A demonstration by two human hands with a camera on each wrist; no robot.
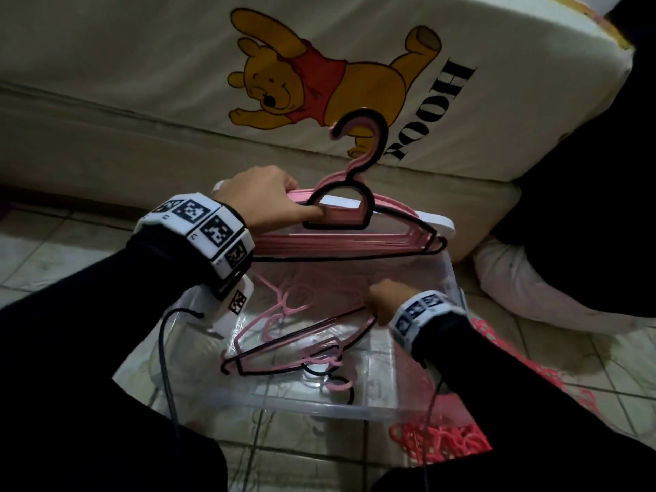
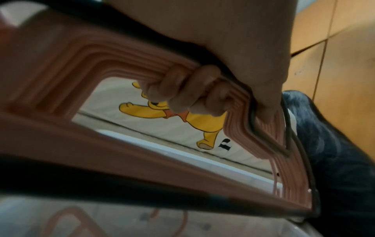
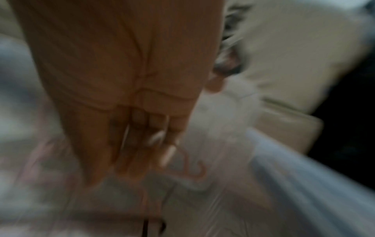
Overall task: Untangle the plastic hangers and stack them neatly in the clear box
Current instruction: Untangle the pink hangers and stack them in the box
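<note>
The right wrist view was smeared with blur, so the right hand (image 1: 381,300), reaching into the clear plastic box (image 1: 319,408) on the tiled floor (image 1: 53,250), touched the loose pink and black hangers (image 1: 284,346) there; its grip could not be told. The left hand (image 1: 262,197) curled its fingers (image 2: 182,94) round an aligned bundle of pink plastic hangers (image 1: 355,236), held upright above the box's far rim.

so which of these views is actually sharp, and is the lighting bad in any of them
Head view: dim and shadowed low down, but sharp enough to show the left hand gripping the stacked hangers over the clear box. Left wrist view: fingers fairly sharp, near hanger edges soft. Right wrist view: heavy motion blur, so the right hand and what it holds smear.
</note>
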